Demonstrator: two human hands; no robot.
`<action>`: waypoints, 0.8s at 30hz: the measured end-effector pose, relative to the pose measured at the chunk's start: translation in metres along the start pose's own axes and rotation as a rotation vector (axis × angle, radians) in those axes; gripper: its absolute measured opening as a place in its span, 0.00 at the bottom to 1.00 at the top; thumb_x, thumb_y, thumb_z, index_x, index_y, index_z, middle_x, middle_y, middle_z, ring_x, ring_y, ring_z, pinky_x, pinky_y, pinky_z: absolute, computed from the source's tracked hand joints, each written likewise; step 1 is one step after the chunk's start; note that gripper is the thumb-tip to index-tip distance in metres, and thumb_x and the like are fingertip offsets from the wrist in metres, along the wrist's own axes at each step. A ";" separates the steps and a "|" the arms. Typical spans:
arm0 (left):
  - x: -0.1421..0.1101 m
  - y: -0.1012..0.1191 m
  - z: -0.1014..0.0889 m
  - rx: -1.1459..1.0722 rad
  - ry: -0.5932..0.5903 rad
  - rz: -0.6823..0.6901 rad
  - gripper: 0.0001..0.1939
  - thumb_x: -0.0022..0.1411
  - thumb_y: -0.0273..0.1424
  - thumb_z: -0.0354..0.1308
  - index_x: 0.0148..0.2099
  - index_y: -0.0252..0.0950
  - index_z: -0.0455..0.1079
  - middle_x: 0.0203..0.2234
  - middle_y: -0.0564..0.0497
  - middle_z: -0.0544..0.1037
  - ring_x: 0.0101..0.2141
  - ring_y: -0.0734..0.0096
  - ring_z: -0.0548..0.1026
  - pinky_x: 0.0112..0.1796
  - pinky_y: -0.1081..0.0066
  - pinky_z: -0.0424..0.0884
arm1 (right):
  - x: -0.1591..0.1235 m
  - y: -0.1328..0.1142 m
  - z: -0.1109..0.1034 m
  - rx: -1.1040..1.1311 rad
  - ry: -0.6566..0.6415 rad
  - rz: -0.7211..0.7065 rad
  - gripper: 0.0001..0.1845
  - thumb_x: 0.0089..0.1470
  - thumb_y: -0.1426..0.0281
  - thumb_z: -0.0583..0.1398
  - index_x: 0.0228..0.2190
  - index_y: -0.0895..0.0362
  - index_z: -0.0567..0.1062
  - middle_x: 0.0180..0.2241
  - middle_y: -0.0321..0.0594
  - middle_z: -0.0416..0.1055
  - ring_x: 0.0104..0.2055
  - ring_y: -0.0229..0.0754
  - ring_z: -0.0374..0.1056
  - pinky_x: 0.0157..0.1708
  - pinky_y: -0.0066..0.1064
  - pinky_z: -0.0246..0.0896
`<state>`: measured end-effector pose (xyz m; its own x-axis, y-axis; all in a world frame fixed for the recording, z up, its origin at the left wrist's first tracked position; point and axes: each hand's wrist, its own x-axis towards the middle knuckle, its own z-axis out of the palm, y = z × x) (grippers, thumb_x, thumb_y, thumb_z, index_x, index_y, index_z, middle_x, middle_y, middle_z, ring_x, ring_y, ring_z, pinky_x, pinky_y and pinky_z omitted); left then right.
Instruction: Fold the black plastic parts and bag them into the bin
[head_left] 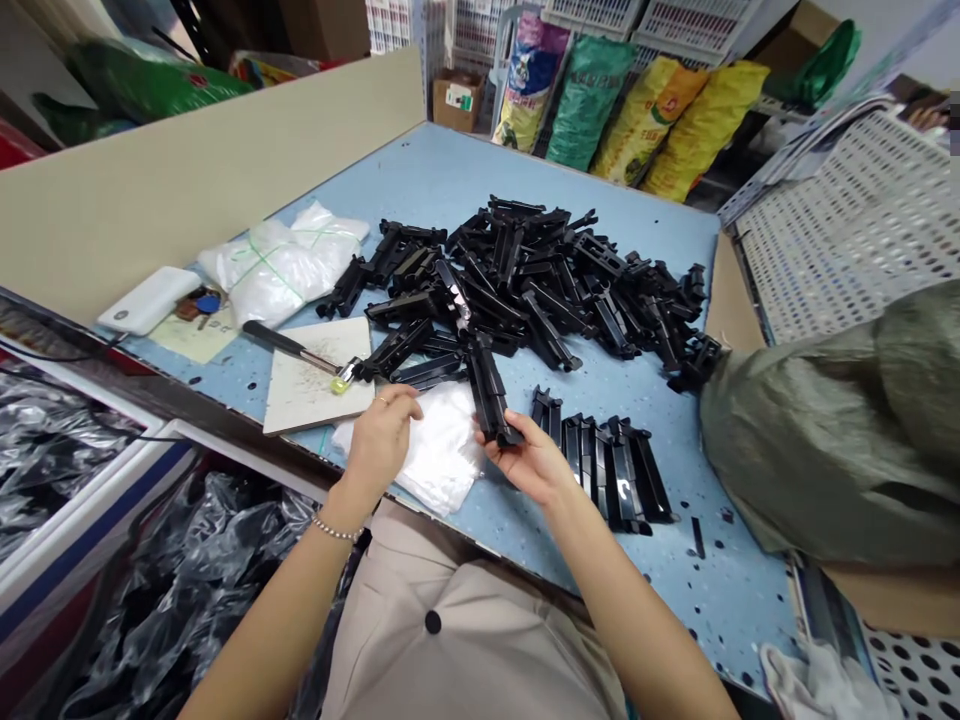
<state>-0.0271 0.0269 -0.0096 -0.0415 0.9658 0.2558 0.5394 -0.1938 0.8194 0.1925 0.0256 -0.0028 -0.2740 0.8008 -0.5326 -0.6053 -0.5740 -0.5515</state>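
My right hand (529, 458) grips the lower end of a long black plastic part (489, 385), which points up and away from me. My left hand (381, 432) is over the left edge of a stack of clear plastic bags (442, 450). Its fingers are curled together; whether they pinch anything is not visible. A row of similar black parts (600, 465) lies side by side to the right of my right hand. Beyond both hands spreads a loose heap of black parts (517, 265).
A hammer (289, 345) with a yellow-tipped head rests across a pale board (300, 385) at left. Behind it are a wrapped plastic bundle (289, 260) and a white device (150, 300). A grey-green sack (832, 430) bulges over the table's right side.
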 end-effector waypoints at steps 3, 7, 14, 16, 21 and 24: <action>0.000 -0.002 0.000 0.248 -0.159 0.095 0.18 0.56 0.19 0.45 0.41 0.36 0.74 0.44 0.43 0.76 0.45 0.59 0.74 0.48 0.58 0.70 | -0.019 -0.003 0.002 -0.010 -0.039 -0.003 0.15 0.49 0.65 0.64 0.38 0.61 0.76 0.38 0.47 0.77 0.34 0.39 0.74 0.26 0.22 0.69; 0.007 -0.008 0.006 0.155 -0.252 0.060 0.21 0.56 0.22 0.49 0.50 0.33 0.72 0.48 0.41 0.74 0.48 0.59 0.74 0.50 0.60 0.71 | -0.042 0.010 0.002 0.012 -0.252 0.266 0.23 0.52 0.58 0.59 0.41 0.65 0.75 0.29 0.47 0.77 0.25 0.37 0.71 0.23 0.22 0.67; -0.012 0.006 -0.008 0.183 -0.284 0.243 0.33 0.61 0.19 0.44 0.67 0.38 0.52 0.62 0.42 0.61 0.60 0.61 0.63 0.58 0.59 0.64 | -0.039 0.035 -0.010 0.199 -0.346 0.497 0.25 0.52 0.52 0.57 0.38 0.63 0.72 0.22 0.36 0.68 0.16 0.27 0.51 0.10 0.15 0.46; -0.028 0.022 -0.011 0.147 -0.352 0.325 0.34 0.62 0.18 0.43 0.69 0.41 0.47 0.63 0.42 0.59 0.61 0.62 0.62 0.58 0.61 0.64 | -0.036 0.034 -0.008 0.168 -0.352 0.444 0.27 0.52 0.51 0.56 0.38 0.64 0.73 0.20 0.32 0.63 0.15 0.27 0.46 0.08 0.15 0.41; -0.062 0.054 -0.007 0.032 -0.550 0.425 0.37 0.62 0.18 0.43 0.70 0.44 0.40 0.64 0.43 0.58 0.61 0.63 0.62 0.58 0.62 0.66 | -0.039 0.049 0.008 -0.338 -0.074 -0.002 0.22 0.51 0.50 0.57 0.30 0.58 0.73 0.22 0.33 0.64 0.19 0.31 0.53 0.15 0.21 0.52; -0.068 0.061 -0.014 0.081 -0.588 0.360 0.37 0.60 0.21 0.48 0.69 0.41 0.46 0.63 0.41 0.60 0.58 0.59 0.66 0.54 0.61 0.70 | -0.053 0.057 0.022 -0.682 -0.093 -0.203 0.16 0.48 0.59 0.64 0.37 0.56 0.74 0.28 0.34 0.69 0.28 0.36 0.61 0.26 0.25 0.60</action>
<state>-0.0030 -0.0533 0.0296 0.6019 0.7813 0.1654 0.4965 -0.5283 0.6888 0.1562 -0.0457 0.0079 -0.2866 0.8967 -0.3372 -0.0578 -0.3675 -0.9282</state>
